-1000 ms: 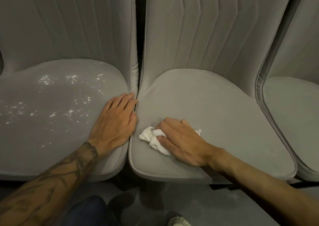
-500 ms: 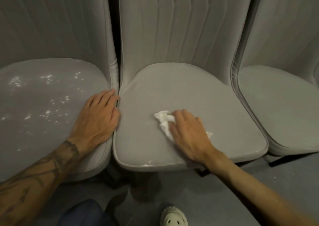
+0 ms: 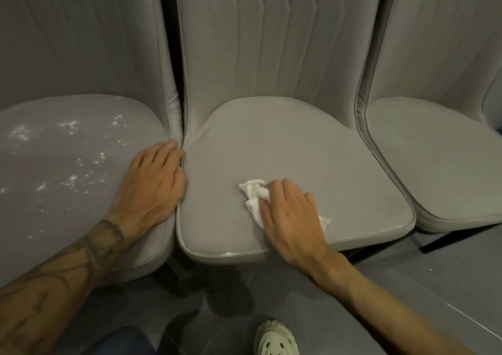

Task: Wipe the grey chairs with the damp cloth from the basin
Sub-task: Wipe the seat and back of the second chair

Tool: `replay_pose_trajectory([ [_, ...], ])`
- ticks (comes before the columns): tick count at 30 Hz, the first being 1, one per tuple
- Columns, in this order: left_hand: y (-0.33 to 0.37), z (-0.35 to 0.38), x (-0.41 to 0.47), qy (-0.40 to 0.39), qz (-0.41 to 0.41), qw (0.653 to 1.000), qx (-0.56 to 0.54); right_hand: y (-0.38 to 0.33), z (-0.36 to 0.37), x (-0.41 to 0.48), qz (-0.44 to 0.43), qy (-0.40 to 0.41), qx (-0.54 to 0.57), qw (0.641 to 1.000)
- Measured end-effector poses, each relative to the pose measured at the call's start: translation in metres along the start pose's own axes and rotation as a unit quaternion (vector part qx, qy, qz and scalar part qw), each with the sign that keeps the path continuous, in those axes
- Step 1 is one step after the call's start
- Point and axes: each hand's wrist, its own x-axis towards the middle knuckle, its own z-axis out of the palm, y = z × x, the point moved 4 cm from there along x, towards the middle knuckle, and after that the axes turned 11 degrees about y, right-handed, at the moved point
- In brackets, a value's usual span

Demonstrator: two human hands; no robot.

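- A crumpled white cloth (image 3: pixel 253 196) lies on the seat of the middle chair (image 3: pixel 298 143), in the front half of the cushion, a little right of its centre.
- The right hand (image 3: pixel 289 216) covers most of the cloth, palm down. Its fingers (image 3: pixel 275 189) are bent and close together, curled over the bunched fabric and holding it against the seat. Cloth shows past the fingertips, and a small corner shows at the hand's far side.
- The right forearm runs from the lower right across the front edge of the middle chair.
- A small white fleck (image 3: pixel 228 253) sits on that front edge, left of the right wrist.
- The left hand (image 3: pixel 152 183) rests flat on the left chair (image 3: pixel 68 205), at the seat edge that touches the middle chair. Its fingers (image 3: pixel 165 151) are straight and pressed together, holding nothing.
- The left forearm (image 3: pixel 68 273), which is tattooed, comes from the lower left.
- White specks (image 3: pixel 70 126) are scattered over the left chair's seat.
- The right chair (image 3: pixel 434 159) stands just beside the middle chair.
- Below the middle chair lies a grey floor (image 3: pixel 448 286), with a pale perforated shoe (image 3: pixel 277 338) on it.
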Motion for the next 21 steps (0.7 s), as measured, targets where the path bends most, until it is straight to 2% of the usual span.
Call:
replay_pose_trajectory([
  [3, 0.001, -0.003, 0.0, -0.001, -0.016, 1.0, -0.016, -0.053, 0.013, -0.003, -0.105, -0.014, 0.08, 0.991],
  [5, 0.001, -0.004, 0.001, -0.003, -0.024, 0.999, -0.026, -0.063, 0.023, 0.013, -0.142, -0.02, 0.092, 0.985],
  [7, 0.0, -0.005, 0.0, -0.007, -0.036, 0.998, -0.042, -0.06, 0.034, 0.051, -0.109, -0.016, 0.069, 0.992],
  [10, 0.0, -0.004, -0.002, -0.008, -0.069, 0.996, -0.063, -0.063, 0.057, 0.108, -0.053, -0.06, 0.048, 0.996],
  [12, 0.0, -0.003, -0.003, -0.018, -0.093, 0.991, -0.095, -0.079, 0.065, 0.113, -0.071, -0.08, 0.079, 0.991],
  [14, -0.002, -0.003, -0.003, -0.037, -0.114, 0.984, -0.129, -0.09, 0.065, 0.092, -0.141, -0.061, 0.106, 0.982],
  [16, -0.003, -0.008, -0.003, -0.043, -0.123, 0.98, -0.154, -0.087, 0.064, 0.075, -0.174, -0.059, 0.131, 0.974],
  [21, 0.004, -0.021, -0.007, -0.01, -0.087, 0.981, -0.173, -0.087, 0.071, 0.121, -0.109, -0.089, 0.071, 0.988],
])
